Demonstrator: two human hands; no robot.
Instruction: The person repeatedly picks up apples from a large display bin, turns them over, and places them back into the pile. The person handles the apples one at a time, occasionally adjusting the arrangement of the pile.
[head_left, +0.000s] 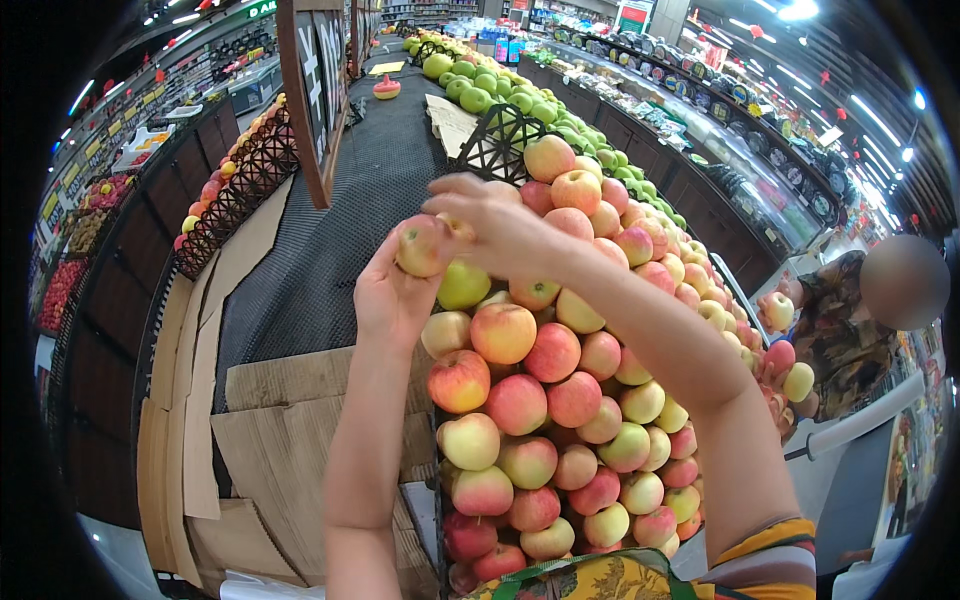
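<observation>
My left hand (386, 296) holds a pale yellow-and-pink apple (420, 249) above the left edge of a large apple heap. Blurred, my right hand (491, 221) reaches across from the right with its fingers beside that apple. Part of another apple (459, 226) shows under the right palm; whether the right fingers grip it cannot be told. Below the hands lie a yellow-green apple (463, 285) and an orange-red apple (503, 334). Red and yellow apples (592, 420) are stacked in rows down towards me.
Cardboard sheets (285, 450) and a black mesh mat (375, 165) cover the display left of the heap. A wood-framed sign (311, 97) stands there. Green apples (517, 94) lie beyond a black plastic lattice divider (499, 146). At right, another person (844, 330) handles apples.
</observation>
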